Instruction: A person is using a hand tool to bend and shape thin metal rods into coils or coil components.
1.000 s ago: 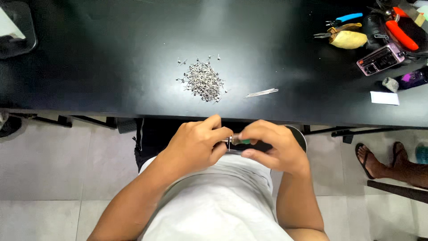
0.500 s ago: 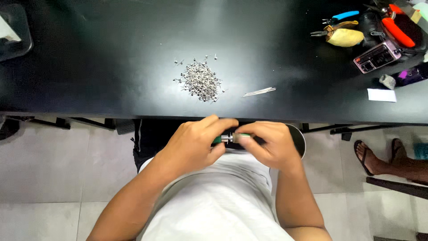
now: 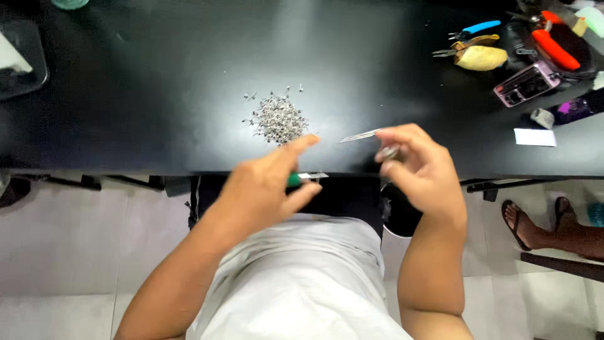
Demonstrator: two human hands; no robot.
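Note:
My left hand (image 3: 267, 189) is at the black table's (image 3: 157, 94) near edge, closed around a small tool with a green handle and a metal tip (image 3: 308, 178). To its right, my right hand (image 3: 418, 170) is raised a little, pinching a tiny metal part (image 3: 388, 153) between thumb and fingers. A heap of small silver parts (image 3: 277, 118) lies on the table just beyond my left hand. Thin metal tweezers (image 3: 360, 135) lie flat near my right hand's fingertips.
At the far right of the table lie blue-handled pliers (image 3: 475, 28), a yellow pouch (image 3: 481, 58), a red-handled tool (image 3: 557, 47), a pink device (image 3: 525, 83) and a white paper slip (image 3: 535, 137). A dark tray (image 3: 22, 60) sits far left. Someone's sandalled foot (image 3: 535, 223) rests right.
My hands were joined over my lap on a small object; they have separated and moved up towards the table edge, the left keeping the green tool, the right the small part.

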